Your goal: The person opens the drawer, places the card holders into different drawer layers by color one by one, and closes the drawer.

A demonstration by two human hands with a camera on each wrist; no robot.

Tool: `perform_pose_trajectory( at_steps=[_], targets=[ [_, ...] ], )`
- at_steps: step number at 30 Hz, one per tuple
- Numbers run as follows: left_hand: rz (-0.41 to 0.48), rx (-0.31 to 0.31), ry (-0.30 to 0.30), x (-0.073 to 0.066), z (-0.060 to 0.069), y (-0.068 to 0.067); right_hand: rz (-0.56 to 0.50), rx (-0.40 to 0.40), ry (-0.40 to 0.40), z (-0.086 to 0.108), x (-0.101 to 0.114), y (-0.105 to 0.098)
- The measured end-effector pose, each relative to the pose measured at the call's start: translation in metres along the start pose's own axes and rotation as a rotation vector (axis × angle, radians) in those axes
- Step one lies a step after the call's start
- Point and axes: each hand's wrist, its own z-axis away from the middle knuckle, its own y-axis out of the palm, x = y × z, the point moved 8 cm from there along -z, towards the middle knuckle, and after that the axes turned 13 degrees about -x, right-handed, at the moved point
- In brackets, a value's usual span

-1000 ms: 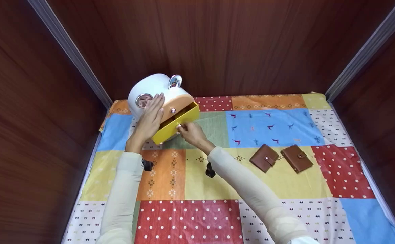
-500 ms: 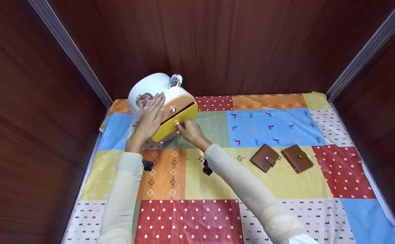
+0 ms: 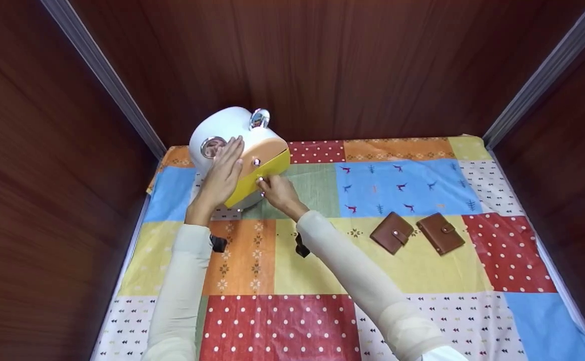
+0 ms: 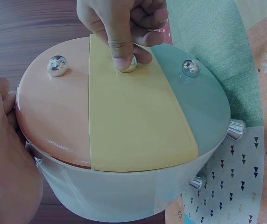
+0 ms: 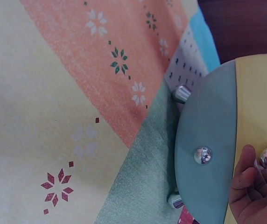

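Note:
A rounded white drawer box [image 3: 227,122] stands at the back left, with orange [image 4: 54,112], yellow [image 4: 133,116] and green [image 5: 208,116] drawer fronts, each with a silver knob. My left hand [image 3: 218,179] rests against its white side with the fingers straight. The thumb and finger of my right hand [image 3: 280,194] pinch the knob [image 4: 129,66] of the yellow drawer. That drawer sits almost flush with its neighbours; a thin dark line shows at its far top corner in the head view. Its inside is hidden.
Two brown snap wallets, a left one [image 3: 392,233] and a right one [image 3: 440,234], lie right of the box. A patchwork cloth [image 3: 282,326] covers the table. Dark wood panels [image 3: 322,70] rise behind and on both sides. Shiny round ear-like parts [image 3: 259,119] stick out from the box.
The yellow drawer has slid inward from partly pulled out to almost flush. My right hand has moved with it, up and slightly left, keeping the knob. My left hand has stayed in place.

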Motion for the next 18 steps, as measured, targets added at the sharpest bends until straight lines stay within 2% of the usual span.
perform_pose_trajectory(
  at_steps=[18],
  targets=[
    [-0.010,0.006,0.005,0.0013,0.0002,0.0012,-0.032,0.017,0.037,0.0013,-0.0018,0.0014]
  ],
)
